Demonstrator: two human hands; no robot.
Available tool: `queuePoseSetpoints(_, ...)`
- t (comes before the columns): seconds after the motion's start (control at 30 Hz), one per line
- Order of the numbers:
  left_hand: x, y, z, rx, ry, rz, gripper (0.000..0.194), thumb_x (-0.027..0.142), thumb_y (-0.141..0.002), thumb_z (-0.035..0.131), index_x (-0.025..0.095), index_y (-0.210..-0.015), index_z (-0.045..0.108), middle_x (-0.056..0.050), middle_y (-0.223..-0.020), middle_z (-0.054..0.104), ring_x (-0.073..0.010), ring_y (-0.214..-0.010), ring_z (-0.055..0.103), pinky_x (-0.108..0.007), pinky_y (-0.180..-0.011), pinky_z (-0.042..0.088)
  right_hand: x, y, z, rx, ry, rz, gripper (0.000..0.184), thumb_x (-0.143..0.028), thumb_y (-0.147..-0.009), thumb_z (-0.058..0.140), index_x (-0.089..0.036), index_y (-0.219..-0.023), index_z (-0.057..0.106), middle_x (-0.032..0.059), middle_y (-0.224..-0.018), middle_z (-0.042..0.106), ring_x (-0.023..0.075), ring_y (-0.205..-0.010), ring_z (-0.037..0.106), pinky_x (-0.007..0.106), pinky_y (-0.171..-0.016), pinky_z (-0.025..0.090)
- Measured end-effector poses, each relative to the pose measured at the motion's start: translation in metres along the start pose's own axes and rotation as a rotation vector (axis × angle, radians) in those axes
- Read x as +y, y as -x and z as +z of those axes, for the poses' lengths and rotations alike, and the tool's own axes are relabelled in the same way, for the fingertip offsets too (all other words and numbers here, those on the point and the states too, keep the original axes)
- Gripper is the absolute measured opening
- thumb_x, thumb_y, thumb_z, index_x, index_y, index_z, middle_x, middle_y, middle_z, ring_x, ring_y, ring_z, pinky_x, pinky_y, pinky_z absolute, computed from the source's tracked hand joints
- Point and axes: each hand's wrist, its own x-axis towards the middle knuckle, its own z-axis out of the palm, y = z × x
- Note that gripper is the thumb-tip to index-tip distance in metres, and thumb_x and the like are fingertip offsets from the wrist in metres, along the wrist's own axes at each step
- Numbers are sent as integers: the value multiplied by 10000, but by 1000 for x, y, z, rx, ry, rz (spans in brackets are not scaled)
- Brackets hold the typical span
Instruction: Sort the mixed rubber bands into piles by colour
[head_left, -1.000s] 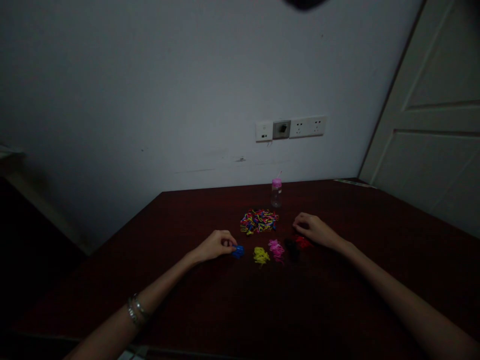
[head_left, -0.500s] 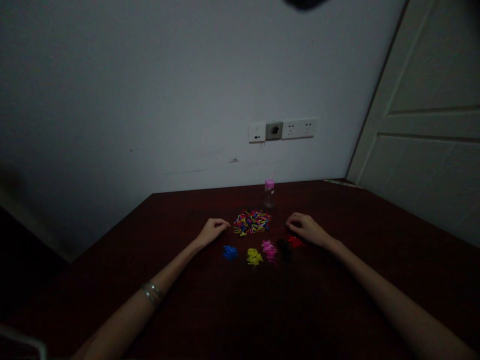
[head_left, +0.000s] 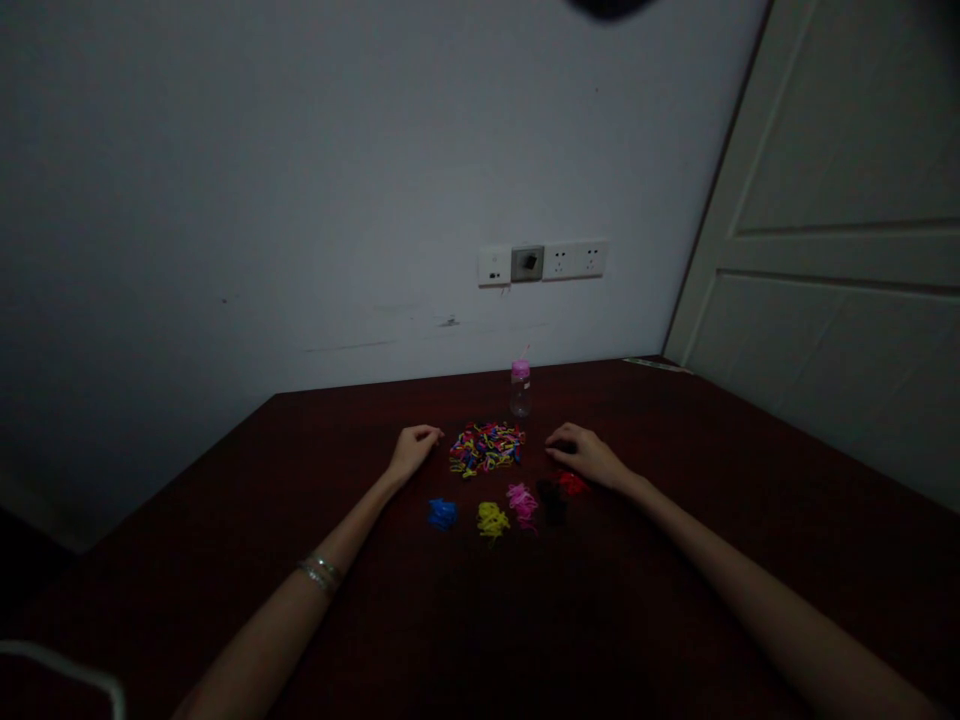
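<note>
As the head view shows it, the left hand point(head_left: 415, 450) reaches over the dark red desk point(head_left: 480, 630) with its fingertips just beside the left edge of a mixed pile point(head_left: 487, 447) of small coloured pieces. Thumb and fingers of that hand are drawn together, but whether the grip has a piece in it cannot be told at this size. Two bracelets point(head_left: 321, 573) circle the left forearm. To the right of the mixed pile, and apart from it, the right hand point(head_left: 589, 455) rests with its fingers loosely curled; whether anything sits within its grip cannot be told either. On the near side of the mixed pile, five single-colour piles run in a row from left to right: a blue pile point(head_left: 442, 514), a yellow pile point(head_left: 493, 519), a pink pile point(head_left: 523, 503), a black pile point(head_left: 553, 500) and a red pile point(head_left: 572, 483), the last just beside the right hand. Behind the mixed pile a clear bottle point(head_left: 520, 390) with a pink lid stands upright, and sockets point(head_left: 574, 260) are set in the wall point(head_left: 360, 200) above it
</note>
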Motion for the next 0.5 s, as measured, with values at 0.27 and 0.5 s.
queuePoseSetpoints(0.27,-2,0,0,-39,-48,23,297,312,-676,469,110,-732,679,-45,-654,642,-147,-618,553,-228,-580,398,-2,-23,6,-99,53,-47,296,-370,-739,568,-218,-985,634,69,-995,577,193,-900,548,317,-779,439)
queuePoseSetpoints(0.5,-2,1,0,-53,-62,19,281,294,-677,465,112,-732,672,-45,-674,645,-151,-643,562,-228,-590,405,3,-44,14,-144,66,-51,377,-407,-716,591,-213,-1038,617,76,-1020,583,206,-925,540,327,-807,427)
